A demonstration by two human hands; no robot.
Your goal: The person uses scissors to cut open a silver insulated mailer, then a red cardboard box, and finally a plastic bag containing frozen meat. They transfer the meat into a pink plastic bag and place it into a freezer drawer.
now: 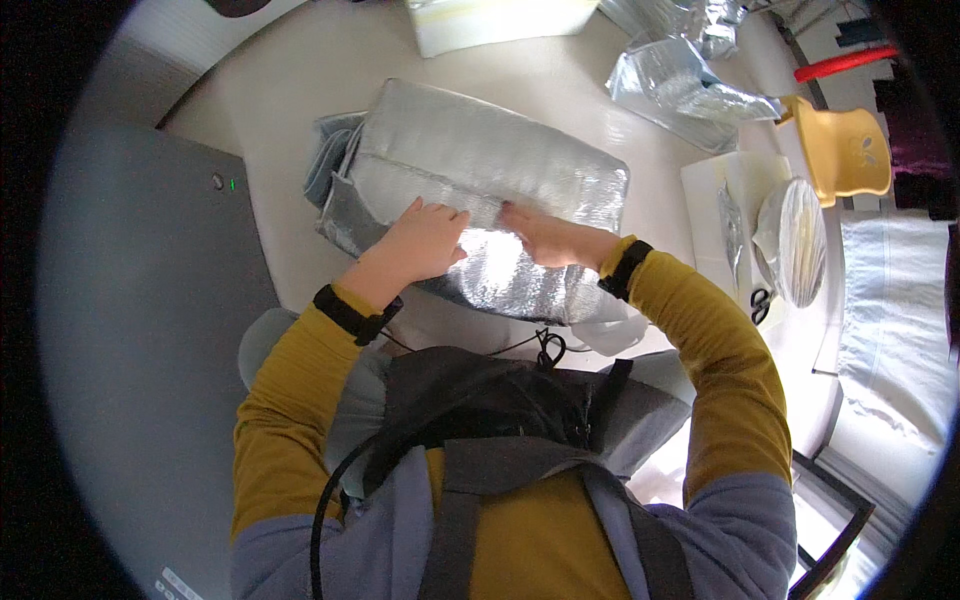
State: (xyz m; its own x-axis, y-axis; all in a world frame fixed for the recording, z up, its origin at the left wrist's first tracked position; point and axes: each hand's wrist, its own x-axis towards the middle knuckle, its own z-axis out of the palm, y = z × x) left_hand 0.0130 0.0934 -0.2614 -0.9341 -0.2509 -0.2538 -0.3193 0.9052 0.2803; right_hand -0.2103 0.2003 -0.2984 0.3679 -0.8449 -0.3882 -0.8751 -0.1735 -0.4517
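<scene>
A silver foil-covered parcel (480, 150) lies before me on the pale floor or tabletop, with a seam running along its upper face. My left hand (420, 238) rests palm down over the near left part of that face, its fingers a little apart. Touching the foil by the seam, my right hand (551, 236) is seen side-on, with blurred fingertips and nothing visibly held. At the parcel's left end, folded foil flaps (335, 154) stick out. Bright light glares off the foil between both hands.
A grey cabinet-like surface (150, 300) borders the left. Crumpled foil sheeting (679, 86) lies at upper right, near a yellow chair-shaped item (847, 150). A round wrapped bundle (795, 241), black-handled scissors (760, 304) and a white block (495, 22) are around. A thin cord (551, 349) lies by my lap.
</scene>
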